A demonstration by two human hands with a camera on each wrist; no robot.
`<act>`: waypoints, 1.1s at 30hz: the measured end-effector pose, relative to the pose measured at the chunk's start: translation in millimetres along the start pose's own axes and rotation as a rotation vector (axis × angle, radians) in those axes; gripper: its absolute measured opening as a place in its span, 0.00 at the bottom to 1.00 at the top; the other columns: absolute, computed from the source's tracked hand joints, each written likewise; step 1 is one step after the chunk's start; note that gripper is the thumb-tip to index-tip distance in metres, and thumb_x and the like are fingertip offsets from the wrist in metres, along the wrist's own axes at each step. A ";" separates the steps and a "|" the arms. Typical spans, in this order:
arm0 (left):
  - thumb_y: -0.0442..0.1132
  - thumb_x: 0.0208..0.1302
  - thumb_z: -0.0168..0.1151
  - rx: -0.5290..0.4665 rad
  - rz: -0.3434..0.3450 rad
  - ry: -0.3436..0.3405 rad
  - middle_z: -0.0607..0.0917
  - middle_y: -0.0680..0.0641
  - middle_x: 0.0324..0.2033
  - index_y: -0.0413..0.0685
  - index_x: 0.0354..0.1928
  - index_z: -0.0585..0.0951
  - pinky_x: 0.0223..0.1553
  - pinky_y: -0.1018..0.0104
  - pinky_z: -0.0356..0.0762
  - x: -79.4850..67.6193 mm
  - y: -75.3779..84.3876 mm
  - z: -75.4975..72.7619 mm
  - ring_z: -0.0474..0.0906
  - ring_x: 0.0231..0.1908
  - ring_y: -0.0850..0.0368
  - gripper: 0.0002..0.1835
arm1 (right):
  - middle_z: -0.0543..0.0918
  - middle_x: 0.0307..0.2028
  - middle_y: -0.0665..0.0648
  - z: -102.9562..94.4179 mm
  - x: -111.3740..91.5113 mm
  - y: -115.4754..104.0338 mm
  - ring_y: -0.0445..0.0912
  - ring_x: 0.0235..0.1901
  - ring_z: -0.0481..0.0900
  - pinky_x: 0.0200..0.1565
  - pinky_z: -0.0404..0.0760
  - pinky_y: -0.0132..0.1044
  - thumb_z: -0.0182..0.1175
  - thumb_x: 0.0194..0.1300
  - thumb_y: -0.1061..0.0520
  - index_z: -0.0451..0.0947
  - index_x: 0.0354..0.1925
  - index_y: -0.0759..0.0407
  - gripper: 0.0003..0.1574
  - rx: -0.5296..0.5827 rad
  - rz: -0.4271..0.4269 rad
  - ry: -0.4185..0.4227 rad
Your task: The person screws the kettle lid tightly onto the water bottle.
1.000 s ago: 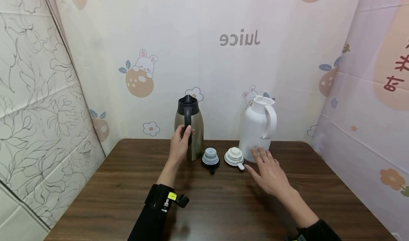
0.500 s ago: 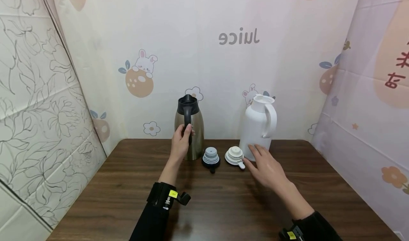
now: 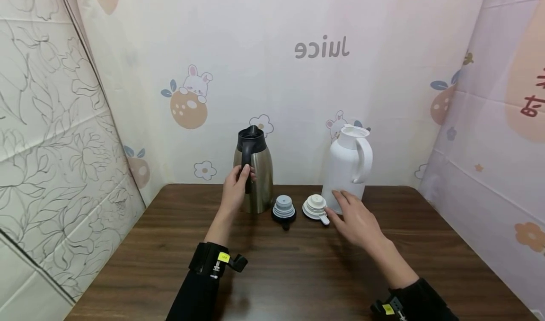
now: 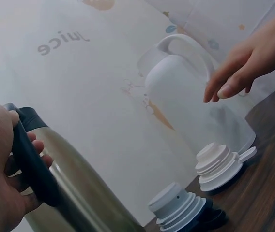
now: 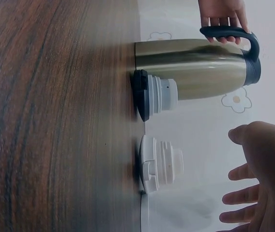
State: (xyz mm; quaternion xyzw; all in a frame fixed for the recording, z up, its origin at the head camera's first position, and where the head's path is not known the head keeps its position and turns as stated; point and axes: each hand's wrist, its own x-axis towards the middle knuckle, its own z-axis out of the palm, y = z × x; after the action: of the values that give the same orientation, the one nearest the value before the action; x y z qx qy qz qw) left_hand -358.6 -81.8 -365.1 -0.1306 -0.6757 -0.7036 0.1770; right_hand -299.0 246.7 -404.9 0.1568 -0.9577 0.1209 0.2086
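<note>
My left hand (image 3: 233,191) grips the black handle of a gold-brown metal thermos jug (image 3: 263,179), its fingers curled round the lower part in the left wrist view. The jug stands upright at the table's back edge, and its stopper is off. A stopper with a black cap (image 3: 284,208) lies upside down beside it, grey plug upward. A white stopper (image 3: 315,206) lies the same way farther right. Behind my right hand (image 3: 357,221) a white thermos jug (image 3: 340,174) stands with its mouth uncovered. That hand hovers with loosely extended fingers near the white stopper, holding nothing.
The brown wooden table (image 3: 272,273) ends at the back against a printed cloth wall (image 3: 264,75). A patterned cloth (image 3: 59,136) hangs on the left and another (image 3: 494,136) on the right.
The metal jug's handle has swung slightly left with my left hand. My right hand's fingers have drawn closer together, near the white stopper. The head view has shifted a little.
</note>
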 end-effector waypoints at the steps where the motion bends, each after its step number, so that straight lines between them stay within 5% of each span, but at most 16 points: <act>1: 0.51 0.77 0.49 0.003 -0.005 0.002 0.80 0.30 0.43 0.29 0.51 0.76 0.50 0.46 0.76 0.0 0.8 -1.2 0.79 0.44 0.42 0.26 | 0.68 0.65 0.72 0.2 -0.3 0.2 0.65 0.64 0.64 0.54 0.73 0.67 0.50 0.73 0.37 0.63 0.70 0.64 0.42 0.001 0.000 -0.003; 9: 0.52 0.78 0.45 -0.022 -0.068 0.033 0.79 0.31 0.39 0.26 0.47 0.76 0.51 0.46 0.76 -1.7 14.2 -12.0 0.77 0.42 0.37 0.29 | 0.68 0.65 0.72 0.3 -1.2 2.7 0.65 0.63 0.65 0.53 0.74 0.67 0.51 0.72 0.37 0.63 0.70 0.64 0.42 0.003 0.002 0.006; 20: 0.60 0.72 0.50 -0.028 -0.082 0.190 0.77 0.45 0.31 0.37 0.35 0.75 0.36 0.65 0.78 9.6 3.0 -24.2 0.76 0.30 0.55 0.28 | 0.69 0.64 0.72 5.2 -3.1 5.5 0.65 0.62 0.66 0.50 0.76 0.68 0.51 0.72 0.37 0.64 0.70 0.64 0.42 -0.005 0.025 -0.029; 33: 0.44 0.76 0.52 -0.042 -0.004 0.101 0.69 0.50 0.15 0.38 0.26 0.70 0.24 0.68 0.68 2.8 31.3 -22.7 0.66 0.18 0.56 0.20 | 0.76 0.57 0.70 11.9 -12.2 5.9 0.63 0.54 0.75 0.44 0.80 0.63 0.57 0.70 0.40 0.70 0.64 0.65 0.37 -0.023 -0.012 -0.035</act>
State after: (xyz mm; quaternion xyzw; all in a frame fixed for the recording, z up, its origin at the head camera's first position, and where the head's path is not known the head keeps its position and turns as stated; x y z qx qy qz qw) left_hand -346.5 -105.4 -336.8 -0.0971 -0.6515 -0.7235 0.2066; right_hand -294.8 251.7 -421.7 0.1622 -0.9617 0.1057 0.1942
